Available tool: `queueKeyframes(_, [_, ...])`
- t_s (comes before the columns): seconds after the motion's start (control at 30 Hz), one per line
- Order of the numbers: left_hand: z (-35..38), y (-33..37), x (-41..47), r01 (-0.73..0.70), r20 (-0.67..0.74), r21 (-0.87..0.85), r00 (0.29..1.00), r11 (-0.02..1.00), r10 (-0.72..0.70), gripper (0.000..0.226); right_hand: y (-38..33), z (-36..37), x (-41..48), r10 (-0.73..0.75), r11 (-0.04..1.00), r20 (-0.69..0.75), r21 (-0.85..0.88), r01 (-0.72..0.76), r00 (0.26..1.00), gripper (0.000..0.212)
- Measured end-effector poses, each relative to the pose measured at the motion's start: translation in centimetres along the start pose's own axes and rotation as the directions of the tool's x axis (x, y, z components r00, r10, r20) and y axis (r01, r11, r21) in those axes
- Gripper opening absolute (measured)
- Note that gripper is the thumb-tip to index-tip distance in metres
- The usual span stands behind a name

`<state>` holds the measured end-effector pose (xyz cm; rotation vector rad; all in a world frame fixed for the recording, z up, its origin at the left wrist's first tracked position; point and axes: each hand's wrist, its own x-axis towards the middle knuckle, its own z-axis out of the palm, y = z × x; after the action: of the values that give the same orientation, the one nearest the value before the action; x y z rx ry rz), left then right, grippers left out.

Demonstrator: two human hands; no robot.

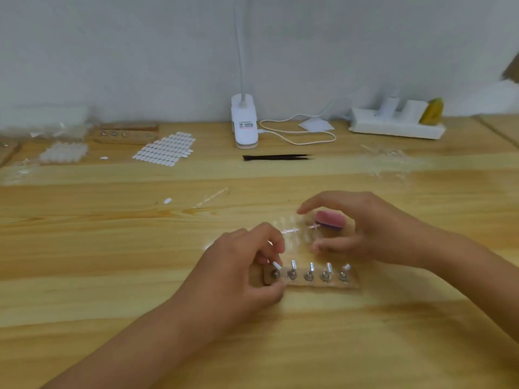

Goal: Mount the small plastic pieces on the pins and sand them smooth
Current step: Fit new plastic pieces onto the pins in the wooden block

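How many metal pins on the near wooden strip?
5 round metal pins in one row along the light wooden strip; leftmost beside the left hand, which may hide more.

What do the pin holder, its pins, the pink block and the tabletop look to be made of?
The pin holder looks like pale raw wood: tan, matte. The pins look metal, grey with bright glints; their whitish tips may be plastic. The pink block is probably foam or sanding sponge: matte, rounded, with a dark layer beneath. The tabletop is light wood or laminate, with grain and a slight sheen.
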<state>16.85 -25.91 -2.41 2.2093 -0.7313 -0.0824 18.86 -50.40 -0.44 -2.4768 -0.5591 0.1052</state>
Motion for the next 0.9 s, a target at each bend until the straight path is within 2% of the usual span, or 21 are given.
queueKeyframes(0.07, [-0.3,-0.3,0.0,-0.004,-0.003,0.02,1.0,1.0,0.004,0.035,0.2,0.2,0.2,-0.004,0.999,-0.002,-0.039,0.004,1.0,0.05])
queueKeyframes(0.17, [-1.0,-1.2,0.4,-0.052,0.013,0.159,0.999,0.986,0.051,0.053,0.5,0.7,0.4,0.027,0.999,0.019,-0.045,-0.026,0.999,0.051])
queueKeyframes(0.3, [-1.3,-1.8,0.7,-0.126,0.092,0.288,0.99,0.949,0.103,0.063,0.9,1.5,0.5,-0.026,0.999,0.004,0.029,0.026,1.0,0.038])
queueKeyframes(0.4, [-1.1,-2.0,0.8,-0.156,0.091,0.291,0.987,0.944,0.135,0.061,1.5,1.7,0.6,-0.087,0.996,-0.041,0.0,0.087,0.995,0.03])
queueKeyframes(0.5, [-1.0,-2.1,0.8,-0.177,0.082,0.299,0.984,0.938,0.16,0.06,1.9,1.9,0.6,-0.124,0.992,-0.101,0.005,0.125,0.987,0.033])
queueKeyframes(0.67, [-0.9,-2.4,0.6,-0.196,0.076,0.322,0.98,0.926,0.181,0.065,1.7,2.8,0.9,-0.18,0.981,-0.261,-0.123,0.152,0.948,0.007])
queueKeyframes(0.8, [-0.8,-2.5,0.4,-0.199,0.092,0.361,0.98,0.911,0.178,0.066,1.7,2.7,0.4,-0.183,0.973,-0.285,-0.192,0.131,0.941,0.015])
queueKeyframes(0.9, [-0.7,-2.5,0.4,-0.192,0.082,0.375,0.981,0.907,0.173,0.065,1.5,2.4,-0.1,-0.145,0.985,-0.246,-0.122,0.118,0.958,0.016])
